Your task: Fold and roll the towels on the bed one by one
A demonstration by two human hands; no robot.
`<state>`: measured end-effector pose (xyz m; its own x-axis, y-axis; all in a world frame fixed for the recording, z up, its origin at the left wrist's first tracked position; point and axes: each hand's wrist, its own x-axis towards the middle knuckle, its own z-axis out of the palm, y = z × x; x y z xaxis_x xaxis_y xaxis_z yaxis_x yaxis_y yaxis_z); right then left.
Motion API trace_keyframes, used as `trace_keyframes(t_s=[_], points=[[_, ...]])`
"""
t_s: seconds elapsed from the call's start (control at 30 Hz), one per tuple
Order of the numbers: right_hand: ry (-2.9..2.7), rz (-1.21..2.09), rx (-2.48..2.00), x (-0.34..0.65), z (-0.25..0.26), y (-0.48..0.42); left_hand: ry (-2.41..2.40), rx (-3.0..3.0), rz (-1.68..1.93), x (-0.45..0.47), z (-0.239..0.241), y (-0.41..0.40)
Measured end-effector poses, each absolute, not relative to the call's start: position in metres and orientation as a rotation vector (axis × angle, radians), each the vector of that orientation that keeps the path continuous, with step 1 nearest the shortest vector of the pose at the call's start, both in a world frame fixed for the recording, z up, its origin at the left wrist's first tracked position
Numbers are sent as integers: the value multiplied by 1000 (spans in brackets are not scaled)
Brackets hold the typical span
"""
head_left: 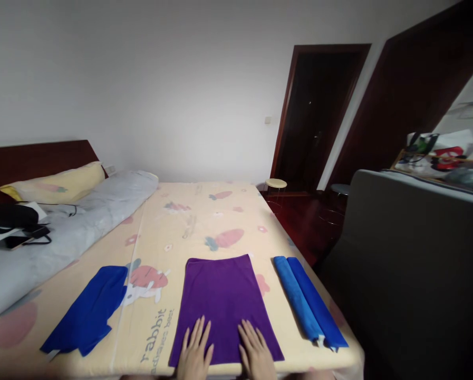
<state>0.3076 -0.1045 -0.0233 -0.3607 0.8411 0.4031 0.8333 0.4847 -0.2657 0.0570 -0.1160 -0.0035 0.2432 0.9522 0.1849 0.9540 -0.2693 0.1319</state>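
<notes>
A purple towel lies flat on the bed in front of me, with its sides roughly straight and a second layer showing at its far left corner. My left hand rests palm down on its near left part, fingers spread. On the near right part lies my right hand, also flat with its fingers apart. Neither hand grips the cloth. To the right are two rolled blue towels side by side, a lighter roll and a darker roll, each with a white tag. A crumpled blue towel lies to the left.
The bed has a yellow printed sheet. A grey quilt, a pillow and a phone are at the left. A dark grey panel stands beyond the bed's right edge, and a round stool near the door.
</notes>
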Motion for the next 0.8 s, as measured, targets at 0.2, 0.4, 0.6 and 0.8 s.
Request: trace_keyframes(t_s=[0.2,0.4,0.6,0.8], points=[[-2168,-177,-1487,383,-51,-121,-1899,-2387,-355,-11,-13,-135],[-2146,58,-1482,300,-19,-90,-1915,-2370,-438,59,3,-103],[-2305,386,-1418,261,9,-58,-1956,-2559,-298,94,22,-75],[-2148,54,-1635,370,-49,-64,-2101,-2454,-256,-10,-7,-89]])
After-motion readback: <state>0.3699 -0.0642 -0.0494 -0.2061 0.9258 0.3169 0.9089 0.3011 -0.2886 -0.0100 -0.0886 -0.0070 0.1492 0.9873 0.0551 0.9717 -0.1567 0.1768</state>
